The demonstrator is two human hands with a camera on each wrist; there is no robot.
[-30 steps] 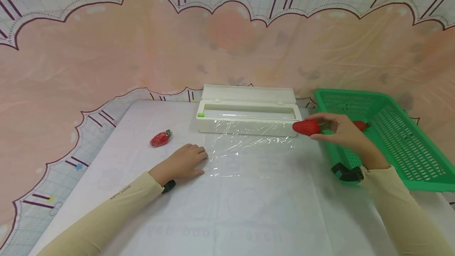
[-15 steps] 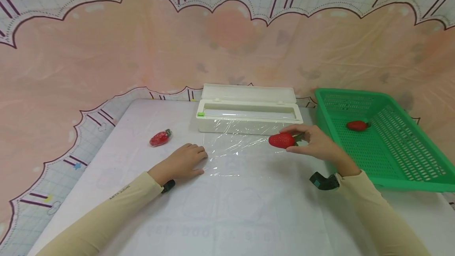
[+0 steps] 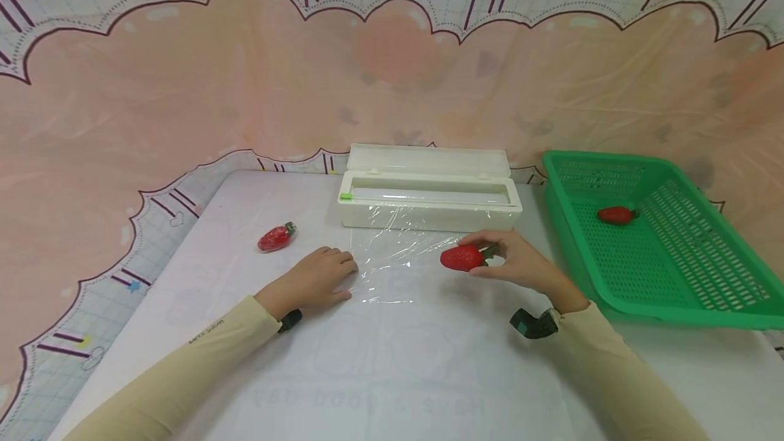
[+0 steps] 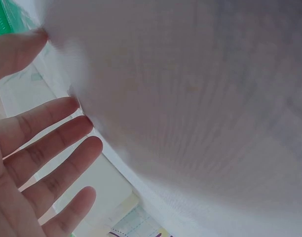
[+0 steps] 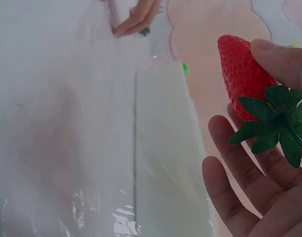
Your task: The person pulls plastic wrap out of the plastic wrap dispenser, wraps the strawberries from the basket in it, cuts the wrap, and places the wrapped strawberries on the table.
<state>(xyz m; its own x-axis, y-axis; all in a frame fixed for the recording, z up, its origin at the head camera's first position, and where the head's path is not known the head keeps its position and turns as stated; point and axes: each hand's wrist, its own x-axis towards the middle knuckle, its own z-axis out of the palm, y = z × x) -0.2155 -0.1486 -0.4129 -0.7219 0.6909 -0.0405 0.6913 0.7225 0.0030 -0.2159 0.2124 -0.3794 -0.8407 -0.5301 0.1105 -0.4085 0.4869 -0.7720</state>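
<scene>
My right hand (image 3: 517,263) pinches a red strawberry (image 3: 462,258) with green leaves near its stem end, above a sheet of clear plastic wrap (image 3: 392,267). In the right wrist view the thumb and fingers hold the strawberry (image 5: 242,74) at its sides, leaves toward the palm. The wrap runs forward over the table from a white wrap dispenser (image 3: 429,218) whose lid stands up. At the left edge of the wrap rests my left hand (image 3: 312,279); its fingers (image 4: 47,150) lie apart and fairly straight in the left wrist view, fingertips touching the surface.
A second strawberry (image 3: 277,237), with a shiny film around it, lies on the white table (image 3: 343,373) at the left. On the right stands a green plastic basket (image 3: 569,250) with another strawberry (image 3: 616,216) in it. A patterned cloth (image 3: 392,87) hangs behind.
My right hand has carried the strawberry leftward and toward me, from beside the basket to over the plastic wrap. The left hand has stayed put.
</scene>
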